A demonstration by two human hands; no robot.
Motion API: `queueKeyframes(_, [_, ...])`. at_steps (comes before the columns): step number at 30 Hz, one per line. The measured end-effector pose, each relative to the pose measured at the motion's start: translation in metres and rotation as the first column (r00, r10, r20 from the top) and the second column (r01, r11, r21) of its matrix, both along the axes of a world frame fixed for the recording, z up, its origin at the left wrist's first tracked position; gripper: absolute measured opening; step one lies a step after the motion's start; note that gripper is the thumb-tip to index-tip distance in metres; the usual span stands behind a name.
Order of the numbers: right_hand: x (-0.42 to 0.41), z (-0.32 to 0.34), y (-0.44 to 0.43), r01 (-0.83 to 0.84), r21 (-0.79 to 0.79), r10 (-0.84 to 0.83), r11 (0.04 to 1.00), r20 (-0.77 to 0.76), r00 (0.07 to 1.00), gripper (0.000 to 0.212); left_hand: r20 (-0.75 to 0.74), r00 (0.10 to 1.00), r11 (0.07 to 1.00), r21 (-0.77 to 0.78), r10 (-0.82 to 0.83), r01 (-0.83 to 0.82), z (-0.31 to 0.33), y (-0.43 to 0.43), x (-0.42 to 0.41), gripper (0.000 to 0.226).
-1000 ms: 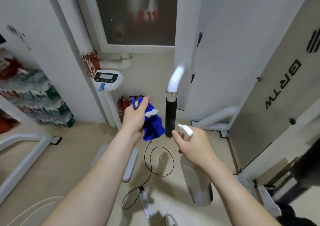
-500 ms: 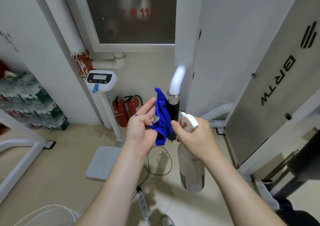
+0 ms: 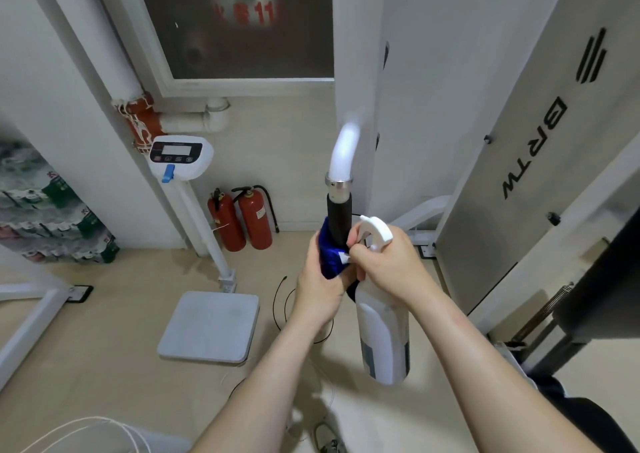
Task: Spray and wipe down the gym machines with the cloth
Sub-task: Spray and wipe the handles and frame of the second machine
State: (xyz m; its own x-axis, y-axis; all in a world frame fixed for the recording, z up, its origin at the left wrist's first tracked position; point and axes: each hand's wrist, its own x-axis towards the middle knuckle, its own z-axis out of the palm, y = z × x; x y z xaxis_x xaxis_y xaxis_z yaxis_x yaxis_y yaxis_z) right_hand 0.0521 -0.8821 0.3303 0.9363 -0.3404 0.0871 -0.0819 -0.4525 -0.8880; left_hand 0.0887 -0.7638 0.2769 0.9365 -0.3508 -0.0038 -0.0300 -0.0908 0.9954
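Note:
A black foam handle grip (image 3: 339, 217) hangs from a white curved bar (image 3: 343, 151) in the middle of the view. My left hand (image 3: 320, 288) grips a blue cloth (image 3: 328, 257) wrapped round the lower end of that grip. My right hand (image 3: 384, 262) holds the neck of a white spray bottle (image 3: 382, 334), its trigger head (image 3: 375, 229) up beside the grip and its body hanging down. The bottom of the grip is hidden by the cloth and both hands.
A grey machine panel marked BRTW (image 3: 533, 161) rises at the right. A white weighing scale (image 3: 209, 326) with its display column (image 3: 180, 156) stands left of centre. Two red fire extinguishers (image 3: 242, 218) lean by the wall. A black cable (image 3: 284, 300) lies on the floor.
My left hand carried the blue cloth from beside the grip onto its lower end and closed round it. My right hand with the bottle drew in close to the grip.

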Motion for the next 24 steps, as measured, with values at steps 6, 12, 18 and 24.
queueKeyframes(6, [-0.005,-0.001,-0.010,-0.006,-0.051,0.005,0.999,-0.010,1.000,0.007,0.050,0.999,0.995,0.096,0.018,-0.023,0.001,0.000,0.001,0.039])
queueKeyframes(12, [-0.010,0.005,-0.015,0.011,0.040,-0.010,0.999,-0.033,0.999,0.009,0.124,0.986,0.920,-0.389,0.108,-0.051,0.079,-0.008,-0.009,0.047])
queueKeyframes(18, [0.001,0.012,-0.021,-0.065,0.095,0.065,0.993,0.004,0.998,0.013,-0.061,0.997,0.763,-0.646,-0.044,-0.005,0.069,-0.009,-0.023,0.058])
queueKeyframes(24, [0.014,0.013,-0.030,-0.152,0.146,0.151,0.978,0.018,0.988,0.017,0.193,0.919,0.932,-0.192,0.344,-0.309,0.064,-0.024,0.006,0.048])
